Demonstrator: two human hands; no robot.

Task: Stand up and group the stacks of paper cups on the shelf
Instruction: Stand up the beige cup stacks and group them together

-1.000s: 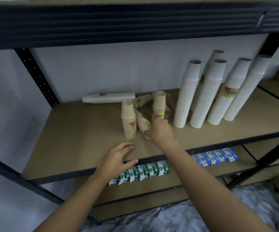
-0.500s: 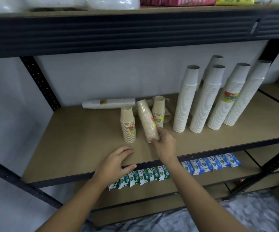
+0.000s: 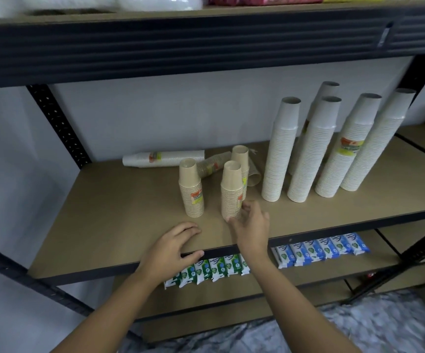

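Right hand (image 3: 250, 225) touches ribbed, tapered tan cup stack (image 3: 231, 192).

The single wide-angle head camera stood close before the black-framed metal shelf with tan boards (image 3: 119, 225), facing forward and down; grey marbled floor (image 3: 359, 327) showed along the bottom edge.
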